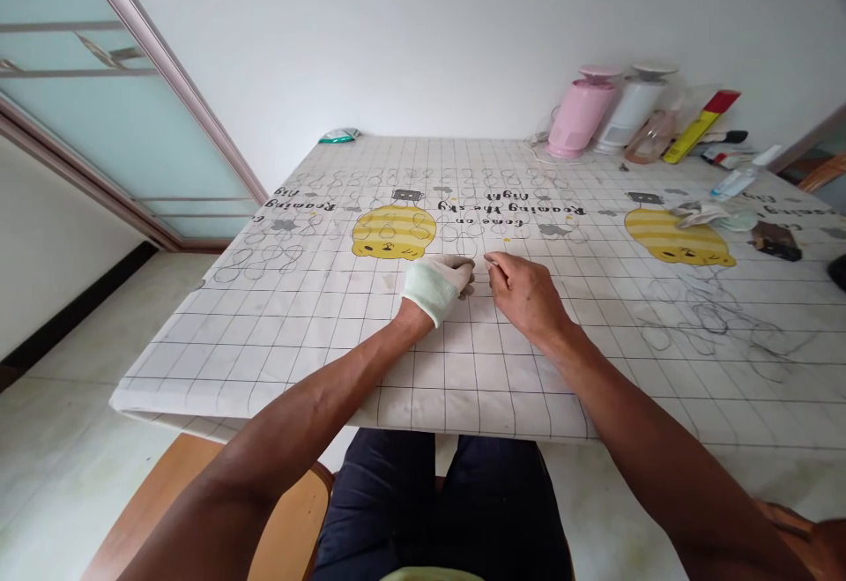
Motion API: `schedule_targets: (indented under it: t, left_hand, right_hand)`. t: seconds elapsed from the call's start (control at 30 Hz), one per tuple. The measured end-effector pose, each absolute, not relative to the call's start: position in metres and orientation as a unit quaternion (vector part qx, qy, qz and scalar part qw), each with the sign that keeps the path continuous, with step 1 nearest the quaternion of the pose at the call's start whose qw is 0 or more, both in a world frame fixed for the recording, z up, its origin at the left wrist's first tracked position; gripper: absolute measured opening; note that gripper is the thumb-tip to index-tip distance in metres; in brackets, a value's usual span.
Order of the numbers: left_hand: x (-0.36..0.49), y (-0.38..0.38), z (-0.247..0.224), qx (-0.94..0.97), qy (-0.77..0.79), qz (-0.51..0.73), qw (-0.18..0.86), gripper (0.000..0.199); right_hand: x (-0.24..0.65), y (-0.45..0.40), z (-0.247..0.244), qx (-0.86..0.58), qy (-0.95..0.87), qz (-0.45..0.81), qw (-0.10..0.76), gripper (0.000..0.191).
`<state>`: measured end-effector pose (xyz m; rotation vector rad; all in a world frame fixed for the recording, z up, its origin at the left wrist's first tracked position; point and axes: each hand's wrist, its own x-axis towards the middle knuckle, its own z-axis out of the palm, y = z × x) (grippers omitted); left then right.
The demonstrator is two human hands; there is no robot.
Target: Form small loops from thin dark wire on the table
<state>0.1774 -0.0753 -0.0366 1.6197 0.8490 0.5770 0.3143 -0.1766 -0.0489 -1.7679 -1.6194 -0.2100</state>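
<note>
My left hand [444, 286], in a white knit glove with a pale green cuff, is closed in a pinch above the tablecloth [370, 361]. My bare right hand [525, 292] is pinched shut just to its right, a small gap between them. A thin wire-like strand [466, 242] curves in a loop just beyond the fingertips and seems to run into both pinches; its ends are hidden. Many similar looped strands [257, 262] lie in rows across the left and far parts of the cloth. A loose tangle of strands [720, 321] rests to the right.
Along the back right stand a pink cylindrical device [582, 118], a white one [631, 109], and a yellow-red box [701, 127]. Nearer lie a clear bottle [746, 174], a crumpled glove [717, 213] and a dark brown object [776, 241]. A wooden chair [291, 519] is below left.
</note>
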Motion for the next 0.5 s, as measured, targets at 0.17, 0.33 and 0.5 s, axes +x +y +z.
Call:
schedule_targets:
  t: [0.17, 0.33, 0.5]
  left_hand:
    - [0.176, -0.073, -0.039, 0.693, 0.356, 0.244, 0.577, 0.025]
    - [0.172, -0.075, -0.032, 0.712, 0.368, 0.23, 0.552, 0.03]
    - [0.168, -0.077, -0.024, 0.734, 0.388, 0.209, 0.516, 0.028]
  right_hand:
    - [0.313, -0.176, -0.052, -0.683, -0.613, -0.094, 0.387, 0.02]
    - [0.31, -0.179, -0.05, -0.68, -0.605, -0.079, 0.407, 0.016]
    - [0.308, -0.183, -0.046, -0.671, -0.613, -0.035, 0.416, 0.022]
